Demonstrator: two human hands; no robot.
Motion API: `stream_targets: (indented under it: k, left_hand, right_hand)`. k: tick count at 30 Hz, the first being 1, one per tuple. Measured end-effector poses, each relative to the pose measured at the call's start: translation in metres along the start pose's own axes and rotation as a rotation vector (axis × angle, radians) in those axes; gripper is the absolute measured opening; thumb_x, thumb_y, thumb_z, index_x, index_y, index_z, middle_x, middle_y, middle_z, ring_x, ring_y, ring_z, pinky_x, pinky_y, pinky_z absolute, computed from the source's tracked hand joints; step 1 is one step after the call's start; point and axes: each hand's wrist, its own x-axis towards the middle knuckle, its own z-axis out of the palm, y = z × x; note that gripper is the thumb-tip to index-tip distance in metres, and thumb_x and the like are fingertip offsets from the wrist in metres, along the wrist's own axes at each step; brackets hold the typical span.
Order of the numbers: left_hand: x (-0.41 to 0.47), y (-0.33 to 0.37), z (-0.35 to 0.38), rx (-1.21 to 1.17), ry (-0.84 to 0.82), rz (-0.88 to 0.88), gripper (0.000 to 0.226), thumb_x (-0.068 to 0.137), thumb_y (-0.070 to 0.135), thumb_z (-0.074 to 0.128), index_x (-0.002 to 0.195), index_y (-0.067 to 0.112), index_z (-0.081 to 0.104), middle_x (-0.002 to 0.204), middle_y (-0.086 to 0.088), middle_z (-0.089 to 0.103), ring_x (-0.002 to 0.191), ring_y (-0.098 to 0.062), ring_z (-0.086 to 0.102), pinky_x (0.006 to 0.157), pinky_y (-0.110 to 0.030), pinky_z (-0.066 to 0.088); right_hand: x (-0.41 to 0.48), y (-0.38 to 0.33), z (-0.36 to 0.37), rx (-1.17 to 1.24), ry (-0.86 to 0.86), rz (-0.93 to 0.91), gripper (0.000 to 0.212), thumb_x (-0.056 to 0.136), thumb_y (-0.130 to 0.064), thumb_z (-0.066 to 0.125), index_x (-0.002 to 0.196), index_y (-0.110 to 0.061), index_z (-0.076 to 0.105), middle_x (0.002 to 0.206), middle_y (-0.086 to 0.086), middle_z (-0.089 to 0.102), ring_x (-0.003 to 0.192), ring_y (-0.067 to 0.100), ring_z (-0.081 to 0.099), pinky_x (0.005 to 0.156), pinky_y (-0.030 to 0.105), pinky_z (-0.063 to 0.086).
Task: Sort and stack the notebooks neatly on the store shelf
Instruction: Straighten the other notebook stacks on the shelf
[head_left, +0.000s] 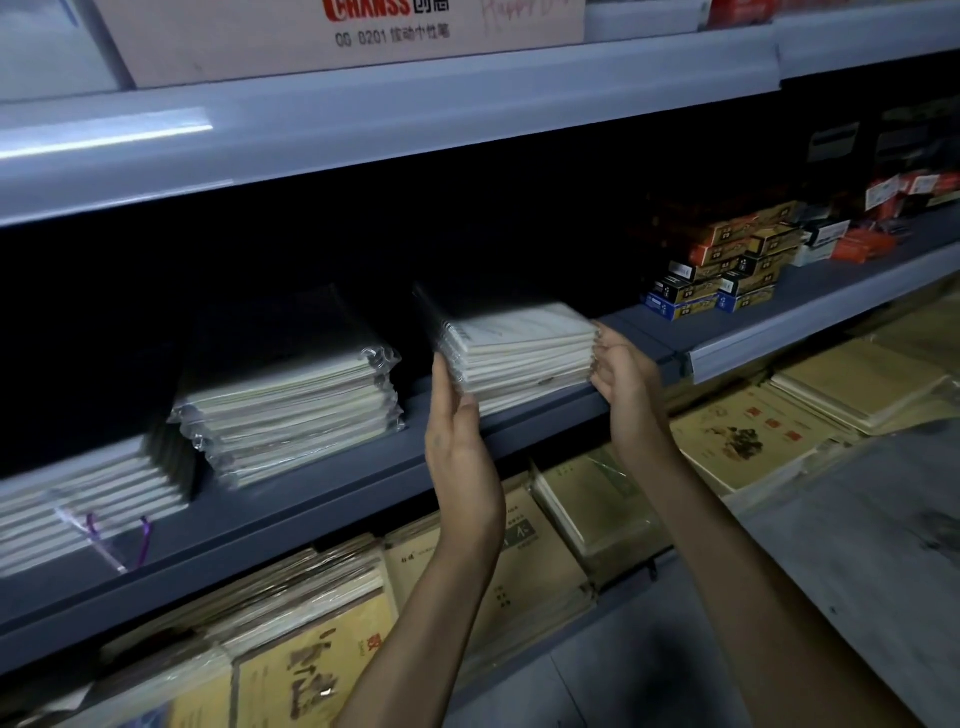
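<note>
A stack of spiral-bound notebooks (524, 353) sits on the grey middle shelf (332, 499), its spirals facing left. My left hand (460, 441) presses flat against the stack's left, spiral side. On the stack's right edge my right hand (626, 379) holds with curled fingers. To the left stands a taller pile of plastic-wrapped notebooks (291, 405). Further left, another pile of notebooks (88, 509) lies at the frame's edge with a loose plastic sleeve on it.
Small boxes (727, 270) in black, gold, blue and orange are piled on the same shelf to the right. The shelf below holds yellow-brown exercise books (582, 509). A cardboard box (337, 36) sits on the shelf above. The back of the middle shelf is dark.
</note>
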Motion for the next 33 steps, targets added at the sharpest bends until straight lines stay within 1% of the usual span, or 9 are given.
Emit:
stream_targets:
  k: [5,7,9,11,13,17,22,27,33]
  left_hand:
    - [-0.003,-0.002,0.005,0.110,-0.018,0.049,0.058,0.111,0.023,0.043,0.165,0.033,0.026,0.133,0.056,0.036,0.116,0.038,0.036,0.116,-0.015,0.030]
    - [-0.005,0.000,0.006,0.142,-0.014,0.063,0.059,0.112,0.015,0.044,0.166,0.029,0.025,0.144,0.047,0.039,0.116,0.037,0.037,0.117,-0.014,0.033]
    - [-0.008,0.002,0.006,0.185,-0.005,0.091,0.063,0.111,0.013,0.046,0.167,0.027,0.022,0.164,0.024,0.032,0.125,0.032,0.036,0.120,-0.016,0.032]
    - [-0.009,0.001,0.007,0.215,-0.001,0.112,0.068,0.110,0.016,0.049,0.168,0.030,0.016,0.170,0.016,0.025,0.145,0.015,0.032,0.127,-0.030,0.027]
    - [-0.011,0.000,0.010,0.255,0.003,0.138,0.074,0.108,0.023,0.051,0.168,0.034,0.010,0.173,0.014,0.019,0.157,0.000,0.020,0.131,-0.041,0.022]
    - [-0.006,-0.003,0.013,0.400,0.054,0.216,0.080,0.100,0.035,0.050,0.168,0.034,0.008,0.174,0.018,0.007,0.160,0.001,0.002,0.132,-0.046,0.014]
    - [0.001,-0.004,0.013,0.344,0.002,0.242,0.082,0.100,0.027,0.054,0.169,0.029,0.009,0.174,0.015,0.014,0.158,0.001,0.014,0.131,-0.042,0.022]
    - [0.001,-0.012,0.016,0.339,0.057,0.267,0.080,0.098,0.026,0.052,0.168,0.025,0.015,0.173,0.011,0.021,0.158,-0.002,0.021,0.129,-0.042,0.027]
    - [0.001,-0.016,0.018,0.391,0.082,0.325,0.074,0.103,0.033,0.049,0.168,0.022,0.016,0.174,0.008,0.022,0.158,-0.005,0.022,0.128,-0.038,0.028]
  right_hand:
    - [-0.006,-0.002,-0.001,-0.055,-0.057,-0.029,0.038,0.084,-0.030,0.046,0.118,-0.038,0.062,0.111,-0.026,0.070,0.113,-0.003,0.062,0.111,0.033,0.044]
    - [-0.007,-0.006,-0.002,-0.047,-0.075,-0.008,0.046,0.084,-0.031,0.045,0.127,-0.034,0.059,0.113,-0.023,0.068,0.109,-0.002,0.062,0.108,0.032,0.044]
    - [-0.007,-0.010,-0.004,-0.003,-0.069,-0.008,0.058,0.084,-0.031,0.045,0.141,-0.023,0.055,0.116,-0.015,0.065,0.107,0.001,0.062,0.105,0.029,0.046]
    - [-0.008,-0.010,-0.006,0.057,-0.049,-0.006,0.062,0.085,-0.027,0.048,0.146,-0.016,0.052,0.116,-0.009,0.065,0.103,-0.002,0.063,0.097,0.021,0.049]
    - [-0.011,-0.009,-0.007,0.062,-0.060,-0.030,0.056,0.090,-0.013,0.052,0.146,-0.014,0.052,0.129,-0.001,0.063,0.107,-0.009,0.063,0.095,0.017,0.050]
    - [-0.018,-0.003,-0.001,0.059,-0.045,-0.078,0.065,0.086,0.006,0.053,0.149,-0.008,0.049,0.138,0.004,0.057,0.115,-0.014,0.056,0.101,0.009,0.044]
    - [-0.018,-0.002,0.005,0.065,0.005,-0.080,0.068,0.087,0.024,0.042,0.147,-0.006,0.051,0.139,0.004,0.055,0.122,0.000,0.057,0.106,0.013,0.043]
    - [-0.020,-0.004,0.011,0.122,0.016,-0.063,0.067,0.082,0.017,0.048,0.146,-0.002,0.050,0.129,0.001,0.062,0.105,-0.014,0.064,0.087,0.010,0.051]
    - [-0.020,-0.001,0.012,0.067,0.018,-0.076,0.072,0.073,0.003,0.046,0.145,-0.001,0.050,0.130,0.002,0.066,0.118,0.000,0.065,0.097,0.021,0.053]
